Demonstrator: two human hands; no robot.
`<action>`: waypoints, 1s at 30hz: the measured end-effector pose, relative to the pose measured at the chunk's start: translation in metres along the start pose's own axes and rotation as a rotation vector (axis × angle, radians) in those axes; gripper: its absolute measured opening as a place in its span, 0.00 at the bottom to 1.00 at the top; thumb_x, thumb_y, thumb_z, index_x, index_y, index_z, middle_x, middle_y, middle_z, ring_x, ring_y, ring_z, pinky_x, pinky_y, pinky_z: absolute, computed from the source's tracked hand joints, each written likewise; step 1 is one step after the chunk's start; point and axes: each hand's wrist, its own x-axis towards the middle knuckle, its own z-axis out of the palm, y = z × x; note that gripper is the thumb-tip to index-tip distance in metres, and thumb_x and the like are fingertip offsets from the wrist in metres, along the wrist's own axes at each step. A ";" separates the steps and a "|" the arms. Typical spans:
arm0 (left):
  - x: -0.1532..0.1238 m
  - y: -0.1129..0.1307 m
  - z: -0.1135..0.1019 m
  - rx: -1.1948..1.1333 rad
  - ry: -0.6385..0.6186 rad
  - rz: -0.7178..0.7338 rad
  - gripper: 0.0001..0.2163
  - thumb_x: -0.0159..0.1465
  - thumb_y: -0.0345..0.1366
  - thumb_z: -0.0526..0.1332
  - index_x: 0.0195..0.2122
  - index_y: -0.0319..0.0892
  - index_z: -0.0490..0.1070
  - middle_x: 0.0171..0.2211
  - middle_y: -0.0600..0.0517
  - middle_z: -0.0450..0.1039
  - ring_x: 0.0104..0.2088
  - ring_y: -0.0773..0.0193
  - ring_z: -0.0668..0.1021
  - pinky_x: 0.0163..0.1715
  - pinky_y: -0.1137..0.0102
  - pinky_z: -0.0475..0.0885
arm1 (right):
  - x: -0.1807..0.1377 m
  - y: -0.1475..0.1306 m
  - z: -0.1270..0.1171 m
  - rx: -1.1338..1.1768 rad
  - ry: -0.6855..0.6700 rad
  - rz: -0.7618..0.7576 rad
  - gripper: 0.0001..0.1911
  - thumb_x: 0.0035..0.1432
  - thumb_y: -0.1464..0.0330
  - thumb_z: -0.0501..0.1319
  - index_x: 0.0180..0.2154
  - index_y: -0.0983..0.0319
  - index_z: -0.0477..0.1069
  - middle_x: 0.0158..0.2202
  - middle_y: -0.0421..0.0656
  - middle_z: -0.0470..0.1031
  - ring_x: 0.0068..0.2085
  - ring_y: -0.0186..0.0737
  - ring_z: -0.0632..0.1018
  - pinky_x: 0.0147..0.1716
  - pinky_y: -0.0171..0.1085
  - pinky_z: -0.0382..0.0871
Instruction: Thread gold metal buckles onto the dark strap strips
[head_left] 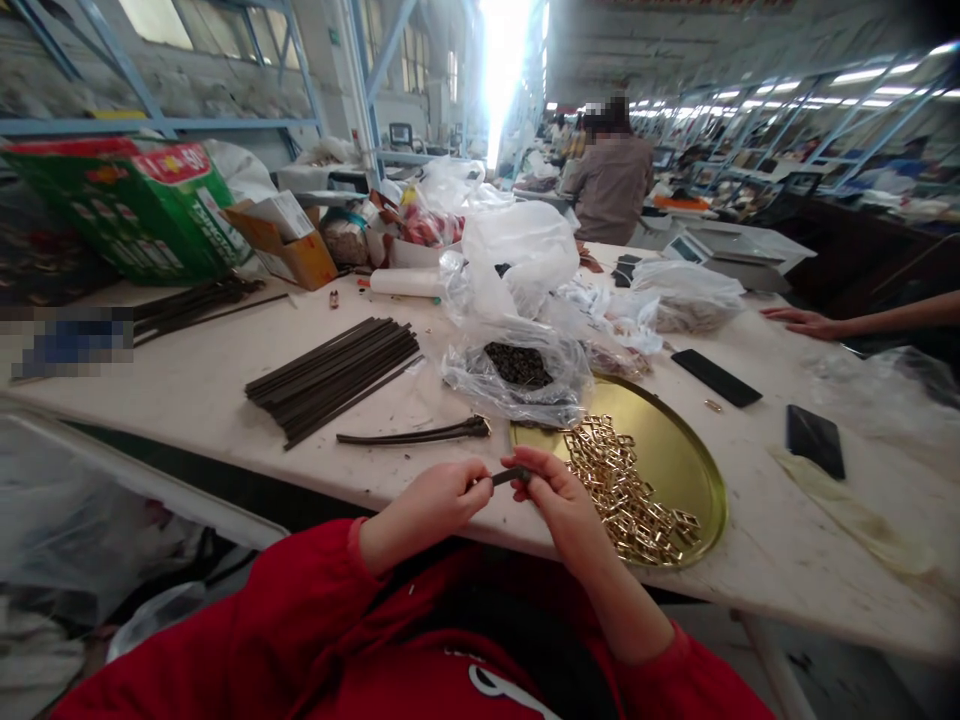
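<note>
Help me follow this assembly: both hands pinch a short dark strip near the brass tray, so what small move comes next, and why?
Probably the right hand reaches to the gold buckles on the tray: the dark strip between both hands carries no buckle, and that pile lies beside it.

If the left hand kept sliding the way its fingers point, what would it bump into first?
Most likely the right hand: the left hand points right along the dark strip both pinch. Beyond lies the gold tray.
</note>
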 end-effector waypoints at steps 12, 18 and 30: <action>-0.007 -0.004 0.010 0.468 0.075 -0.013 0.12 0.62 0.38 0.48 0.32 0.43 0.69 0.25 0.51 0.74 0.24 0.61 0.73 0.22 0.70 0.54 | -0.001 0.015 -0.003 0.215 -0.029 0.289 0.16 0.46 0.67 0.62 0.40 0.61 0.73 0.28 0.39 0.75 0.27 0.30 0.73 0.30 0.33 0.69; -0.009 -0.004 0.013 0.294 -0.002 0.019 0.11 0.63 0.35 0.46 0.36 0.43 0.68 0.29 0.51 0.75 0.29 0.61 0.75 0.27 0.70 0.60 | -0.004 0.019 -0.001 0.218 -0.030 0.211 0.18 0.47 0.64 0.65 0.42 0.59 0.71 0.38 0.42 0.76 0.29 0.29 0.73 0.33 0.34 0.69; -0.007 -0.002 0.023 0.150 -0.015 0.003 0.14 0.65 0.37 0.46 0.29 0.41 0.67 0.25 0.53 0.70 0.25 0.65 0.70 0.25 0.72 0.57 | -0.016 0.028 0.006 0.108 -0.003 0.134 0.09 0.47 0.64 0.65 0.27 0.61 0.69 0.25 0.35 0.69 0.28 0.30 0.69 0.32 0.32 0.63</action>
